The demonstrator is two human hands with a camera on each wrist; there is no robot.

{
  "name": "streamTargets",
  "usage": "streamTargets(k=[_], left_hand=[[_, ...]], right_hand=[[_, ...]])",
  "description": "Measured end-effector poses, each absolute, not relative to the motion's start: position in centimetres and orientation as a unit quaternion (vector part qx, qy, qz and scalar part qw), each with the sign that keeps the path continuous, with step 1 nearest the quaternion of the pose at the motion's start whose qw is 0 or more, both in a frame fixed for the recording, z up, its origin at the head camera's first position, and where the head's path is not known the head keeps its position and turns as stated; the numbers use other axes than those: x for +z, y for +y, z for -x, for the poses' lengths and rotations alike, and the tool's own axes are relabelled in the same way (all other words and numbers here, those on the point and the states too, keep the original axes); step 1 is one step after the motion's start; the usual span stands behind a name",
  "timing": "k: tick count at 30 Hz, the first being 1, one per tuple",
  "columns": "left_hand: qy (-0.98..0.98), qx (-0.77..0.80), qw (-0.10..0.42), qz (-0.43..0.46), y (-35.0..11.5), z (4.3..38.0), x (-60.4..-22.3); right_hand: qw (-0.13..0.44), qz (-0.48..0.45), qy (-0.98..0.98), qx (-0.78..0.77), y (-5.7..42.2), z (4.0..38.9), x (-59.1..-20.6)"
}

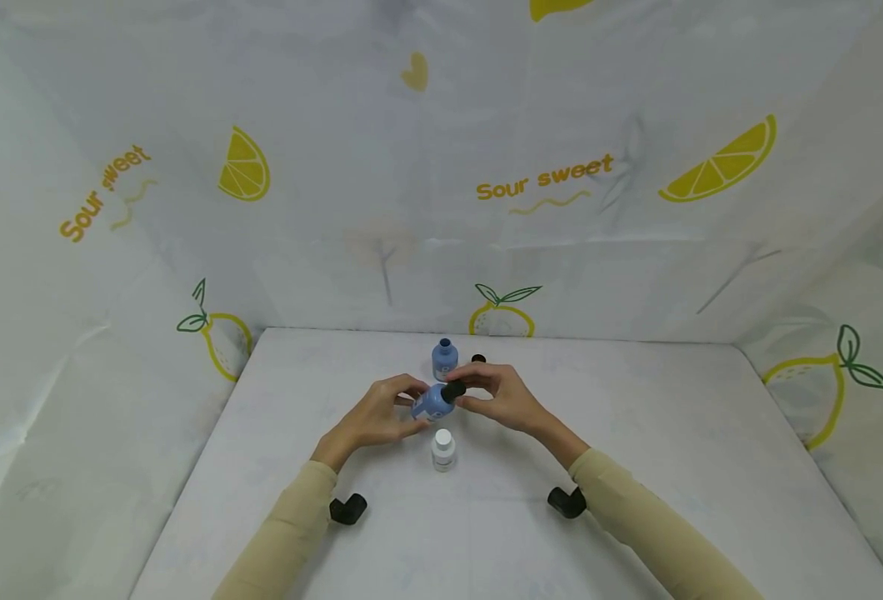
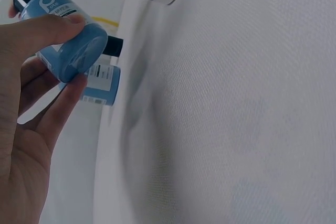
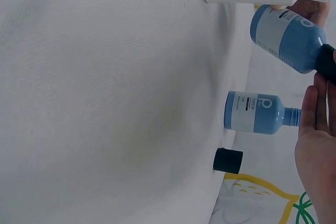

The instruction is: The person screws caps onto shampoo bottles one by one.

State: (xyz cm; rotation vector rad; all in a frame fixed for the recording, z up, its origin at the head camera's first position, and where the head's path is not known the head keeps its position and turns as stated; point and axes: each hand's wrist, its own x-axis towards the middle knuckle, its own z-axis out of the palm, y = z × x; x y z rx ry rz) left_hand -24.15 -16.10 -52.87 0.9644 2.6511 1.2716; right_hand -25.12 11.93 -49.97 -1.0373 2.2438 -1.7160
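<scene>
My left hand [image 1: 383,412] grips a blue bottle [image 1: 432,403], which tilts with its neck toward the right. Thumb and fingers wrap its body in the left wrist view. At its top, my right hand [image 1: 503,397] pinches the black cap [image 1: 453,391], which sits at the bottle's neck. Behind them a second blue bottle [image 3: 254,113] stands upright, its threaded neck bare. Beside that one a loose black cap [image 3: 228,160] rests on the table. Nearer to me stands a white Dove bottle [image 1: 444,451] with a white cap.
The white table [image 1: 261,450] ends at a lemon-print curtain [image 1: 336,167] behind and at both sides. A black angled piece [image 1: 348,509] shows by the left forearm, and another black piece [image 1: 566,502] by the right sleeve.
</scene>
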Motion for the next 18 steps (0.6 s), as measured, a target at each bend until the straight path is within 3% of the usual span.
streamTargets(k=[18], left_hand=[[0.852, 0.415, 0.023, -0.318, -15.71, 24.32, -53.06]], right_hand=[[0.025, 0.267, 0.787, -0.555, 11.26, 24.91, -50.23]])
